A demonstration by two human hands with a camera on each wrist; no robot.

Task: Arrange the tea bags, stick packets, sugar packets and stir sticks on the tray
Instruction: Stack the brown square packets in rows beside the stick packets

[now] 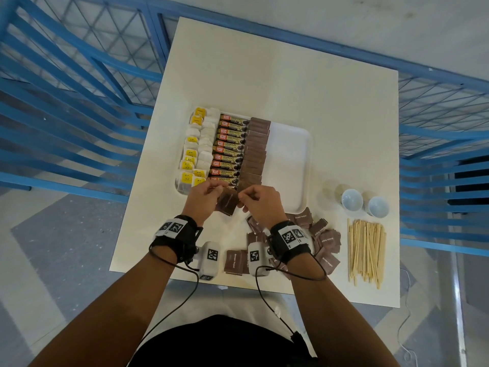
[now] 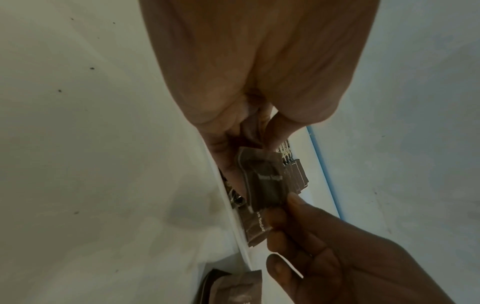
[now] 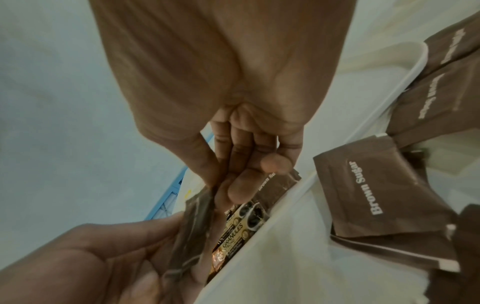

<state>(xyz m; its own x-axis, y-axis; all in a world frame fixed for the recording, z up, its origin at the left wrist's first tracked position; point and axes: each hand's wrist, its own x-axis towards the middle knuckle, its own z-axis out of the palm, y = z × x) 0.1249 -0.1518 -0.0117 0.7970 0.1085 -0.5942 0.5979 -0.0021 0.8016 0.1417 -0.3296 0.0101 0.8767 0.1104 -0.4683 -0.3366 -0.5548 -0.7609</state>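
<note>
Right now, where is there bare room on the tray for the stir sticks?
The tray's right part, between the sugar packet column and its right rim, is bare. Left of that, tea bags and stick packets crowd it.

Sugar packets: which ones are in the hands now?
The small stack off the table at the tray's near edge, held between both hands; the rest lie flat.

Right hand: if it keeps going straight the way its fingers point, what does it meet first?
Probably the near end of the brown sugar packet column on the tray; the right hand points there, already pinching a packet with the left hand. Height is unclear.
</note>
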